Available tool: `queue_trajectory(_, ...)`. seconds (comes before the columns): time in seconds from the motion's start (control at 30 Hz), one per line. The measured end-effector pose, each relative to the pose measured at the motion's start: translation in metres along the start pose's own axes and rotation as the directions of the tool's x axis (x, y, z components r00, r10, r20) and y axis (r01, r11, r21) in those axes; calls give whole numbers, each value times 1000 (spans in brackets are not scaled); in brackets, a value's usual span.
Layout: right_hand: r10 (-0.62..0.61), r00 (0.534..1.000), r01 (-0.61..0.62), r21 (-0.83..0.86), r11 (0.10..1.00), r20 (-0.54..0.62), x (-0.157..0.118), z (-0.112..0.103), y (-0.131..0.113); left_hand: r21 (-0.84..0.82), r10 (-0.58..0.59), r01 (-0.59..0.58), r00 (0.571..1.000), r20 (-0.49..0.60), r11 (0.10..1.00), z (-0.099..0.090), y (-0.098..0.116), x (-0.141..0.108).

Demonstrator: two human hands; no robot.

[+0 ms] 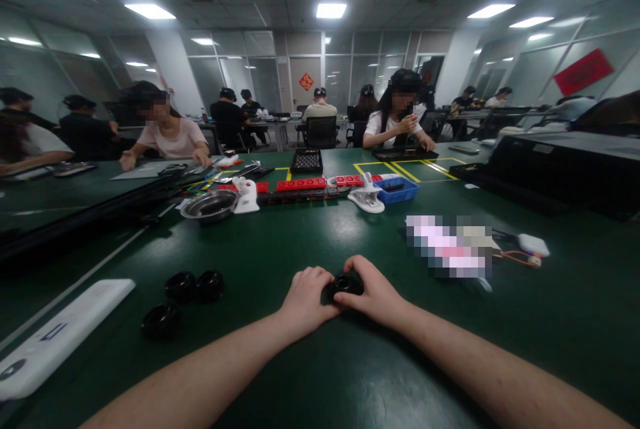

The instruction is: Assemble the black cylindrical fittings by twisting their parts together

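A glossy black ring-shaped part (343,283) with a hole in its top is between my hands at the middle of the green table (280,382). My left hand (306,299) is closed against its left side, with the fingertips partly hidden. From the right, the thumb and fingers of my right hand (375,292) curve around the same part. Its underside is out of sight, so I cannot tell whether it rests on the table. Over to the left lie three similar black rings (180,286), two side by side and one nearer to me.
A white panel (70,335) lies at the left. Farther back are a metal bowl (210,205), red strips (303,184), a white clamp (367,197) and a blue tray (399,189). A large black case (575,169) occupies the right. Two people sit across the table.
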State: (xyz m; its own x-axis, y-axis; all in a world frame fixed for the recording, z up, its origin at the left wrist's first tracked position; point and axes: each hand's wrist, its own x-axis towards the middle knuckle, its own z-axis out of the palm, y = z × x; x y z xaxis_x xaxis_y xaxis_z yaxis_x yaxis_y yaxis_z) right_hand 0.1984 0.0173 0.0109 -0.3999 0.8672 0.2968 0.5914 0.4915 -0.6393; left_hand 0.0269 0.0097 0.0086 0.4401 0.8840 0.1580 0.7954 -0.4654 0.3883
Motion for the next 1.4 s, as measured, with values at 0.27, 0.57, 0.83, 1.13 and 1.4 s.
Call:
queue_trajectory(0.27,-207,974,195,129,972,92,0,-3,3,21,-7,7,1000,-2,1000,3,-3,0)
queue_trajectory(0.57,-56,998,57,27,998,-22,2,0,2,11,-13,12,1000,8,1000,-2,2,0)
queue_trajectory(0.83,-168,982,158,108,982,88,-1,-3,3,7,-3,3,1000,-4,1000,3,-3,1)
queue_trajectory(1.13,-54,998,54,28,998,-9,2,-1,1,2,-8,8,1000,9,1000,1,-1,1)
queue_trajectory(1.4,-133,980,119,99,988,148,0,-2,3,15,2,-2,1000,-9,1000,4,-3,1)
